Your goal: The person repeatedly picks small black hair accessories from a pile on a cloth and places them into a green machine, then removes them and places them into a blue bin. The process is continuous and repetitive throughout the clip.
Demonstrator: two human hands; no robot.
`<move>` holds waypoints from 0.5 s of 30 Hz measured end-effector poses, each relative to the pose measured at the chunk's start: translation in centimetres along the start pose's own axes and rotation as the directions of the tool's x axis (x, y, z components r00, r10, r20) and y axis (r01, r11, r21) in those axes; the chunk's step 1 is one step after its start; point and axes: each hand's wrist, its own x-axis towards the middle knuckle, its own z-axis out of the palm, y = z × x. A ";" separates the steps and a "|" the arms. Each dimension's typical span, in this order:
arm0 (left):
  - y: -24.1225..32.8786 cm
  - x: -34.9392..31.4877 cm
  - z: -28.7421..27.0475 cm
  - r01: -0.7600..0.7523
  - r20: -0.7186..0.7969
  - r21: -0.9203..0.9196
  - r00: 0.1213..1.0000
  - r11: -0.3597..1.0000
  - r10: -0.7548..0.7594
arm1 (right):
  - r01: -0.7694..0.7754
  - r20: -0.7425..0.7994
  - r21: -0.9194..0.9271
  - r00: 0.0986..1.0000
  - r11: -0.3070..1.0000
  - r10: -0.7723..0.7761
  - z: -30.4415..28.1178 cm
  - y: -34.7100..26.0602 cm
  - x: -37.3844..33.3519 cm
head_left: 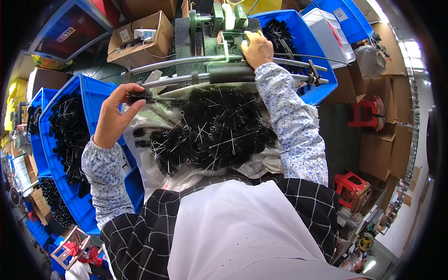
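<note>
My left hand [113, 114] pinches a small black bristle brush [141, 96] between thumb and fingers, its thin wire stem pointing right. The brush is level with the left end of the metal rails [177, 78]. Farther off, my right hand [258, 50] is at the metal machine [224, 44], fingers curled and pressed together beside its middle part. What those fingers grip, if anything, is hidden. Below both hands, a heap of black wire brushes [214, 128] with looped ends lies on pale plastic sheeting [144, 175] in front of me.
Blue bins [84, 121] holding more black brushes stand at my left. Another blue bin [326, 70] with brushes is at the far right, beside a white bin [326, 35]. A cardboard box [140, 42] sits left of the machine. Red stools [351, 186] stand to the right.
</note>
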 end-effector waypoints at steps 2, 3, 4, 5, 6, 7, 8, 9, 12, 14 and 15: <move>0.5 0.3 0.2 -0.021 0.014 0.015 1.000 1.000 0.021 | -0.014 0.044 -0.016 0.999 1.000 0.015 0.2 -2.0 0.3; 0.7 0.4 0.2 -0.032 0.022 0.023 0.999 0.999 0.032 | -0.022 0.076 -0.025 0.997 0.999 0.024 0.2 -2.5 0.4; 0.8 0.5 0.3 -0.031 0.024 0.023 0.999 0.999 0.030 | -0.011 0.085 -0.069 0.996 0.998 0.017 -0.1 -2.8 0.3; 0.8 0.5 0.4 -0.029 0.026 0.023 0.999 0.999 0.029 | -0.011 0.087 -0.069 0.996 0.998 0.017 -0.2 -2.8 0.3; 0.9 0.6 0.4 -0.029 0.029 0.022 0.999 0.999 0.028 | -0.011 0.089 -0.069 0.996 0.998 0.017 -0.3 -2.5 0.3; 0.9 0.5 0.3 -0.041 0.014 0.025 0.999 0.999 0.041 | -0.010 0.092 -0.071 0.996 0.997 0.017 -0.5 -2.2 0.3; 0.8 0.5 0.2 -0.054 0.000 0.028 0.999 0.998 0.054 | 0.003 0.057 -0.074 0.998 0.997 0.002 -0.7 -1.4 0.1; 0.8 0.5 0.1 -0.066 -0.015 0.031 0.998 0.997 0.067 | -0.006 0.031 -0.049 0.999 0.999 0.008 -0.9 -0.4 0.0; 0.5 0.6 -0.1 -0.071 -0.042 -0.046 0.997 0.996 0.069 | 0.050 -0.023 -0.050 0.998 0.998 -0.051 0.3 4.0 0.0; 0.3 0.7 0.3 -0.073 -0.052 -0.095 0.996 0.993 0.068 | 0.033 0.044 -0.011 0.999 0.999 -0.032 -0.3 4.8 0.2; 0.4 0.8 0.6 -0.071 -0.058 -0.117 0.996 0.991 0.065 | -0.045 0.117 0.064 0.992 0.997 0.037 -1.3 4.5 0.4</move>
